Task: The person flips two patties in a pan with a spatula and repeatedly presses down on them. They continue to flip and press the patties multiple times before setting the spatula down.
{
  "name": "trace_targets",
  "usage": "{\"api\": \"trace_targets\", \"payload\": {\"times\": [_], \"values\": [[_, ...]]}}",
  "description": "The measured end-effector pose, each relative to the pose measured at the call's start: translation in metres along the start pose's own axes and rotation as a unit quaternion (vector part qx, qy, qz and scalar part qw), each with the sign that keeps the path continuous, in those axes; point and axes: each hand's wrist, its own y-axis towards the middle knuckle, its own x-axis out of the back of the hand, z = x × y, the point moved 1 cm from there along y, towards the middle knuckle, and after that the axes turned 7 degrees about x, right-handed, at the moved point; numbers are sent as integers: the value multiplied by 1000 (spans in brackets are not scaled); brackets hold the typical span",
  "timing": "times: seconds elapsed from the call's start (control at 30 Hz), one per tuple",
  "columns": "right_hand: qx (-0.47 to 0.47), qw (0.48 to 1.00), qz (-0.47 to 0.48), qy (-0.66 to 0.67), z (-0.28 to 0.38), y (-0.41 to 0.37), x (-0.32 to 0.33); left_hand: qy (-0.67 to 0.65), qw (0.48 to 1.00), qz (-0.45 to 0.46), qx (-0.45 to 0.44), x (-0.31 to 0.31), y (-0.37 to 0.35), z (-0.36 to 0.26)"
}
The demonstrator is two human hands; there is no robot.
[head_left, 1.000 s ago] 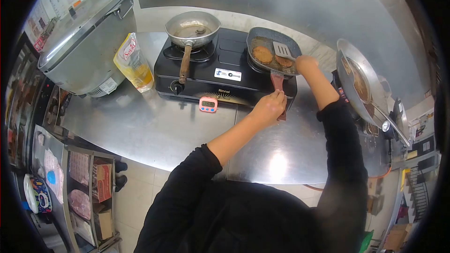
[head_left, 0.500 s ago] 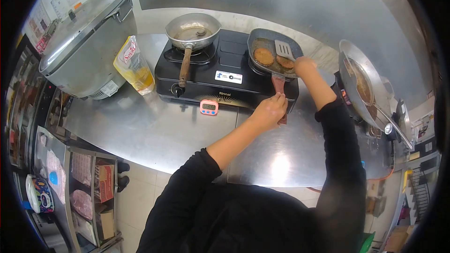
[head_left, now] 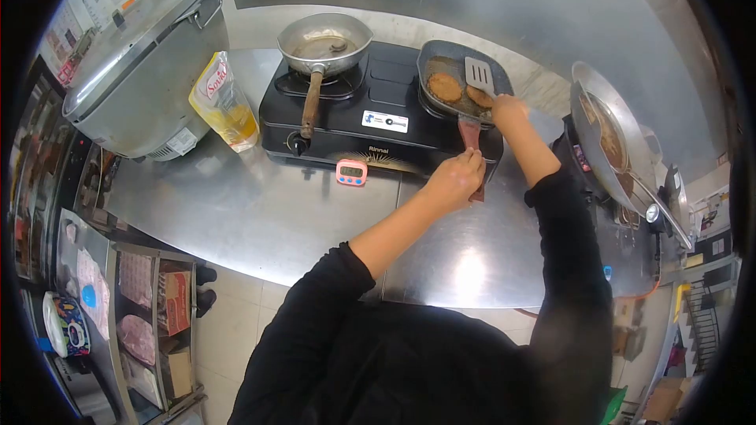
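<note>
My left hand (head_left: 457,179) is closed round the reddish-brown handle (head_left: 469,135) of a dark square pan (head_left: 428,55), which rests on the right burner of a black two-burner stove (head_left: 346,131). Two browned patties lie in the pan, the left one (head_left: 444,88) in full view and the right one (head_left: 478,97) partly covered. My right hand (head_left: 509,112) is closed on a slotted spatula (head_left: 478,74), whose head is over the right patty and the pan's back right part. The spatula's handle is mostly hidden by the hand.
A metal pan (head_left: 351,27) with a wooden handle (head_left: 312,106) sits on the left burner. In front is a pink timer (head_left: 351,173). Left stand an oil pouch (head_left: 228,110) and a large lidded pot (head_left: 150,79); right, a large wok (head_left: 583,83).
The spatula head has shifted slightly right and back relative to the pan, showing a little more of the pan's middle. My left hand stays on the handle.
</note>
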Motion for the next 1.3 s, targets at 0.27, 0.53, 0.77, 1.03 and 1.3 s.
{"api": "trace_targets", "payload": {"times": [0.27,0.53,0.77,1.03,1.3], "values": [[90,994,-66,-6,19,-55,39,7,1000,-4,-5,-3,2,0],[33,999,-19,-15,56,-68,16,13,1000,17,16,-3,0,0],[99,992,-55,-57,37,-65,35,16,1000,5,6,-5,1,1],[95,994,-34,-29,43,-68,23,2,1000,-14,5,-9,-1,1],[45,999,-8,-7,56,-47,22,1,1000,-8,14,-9,-1,2]]}}
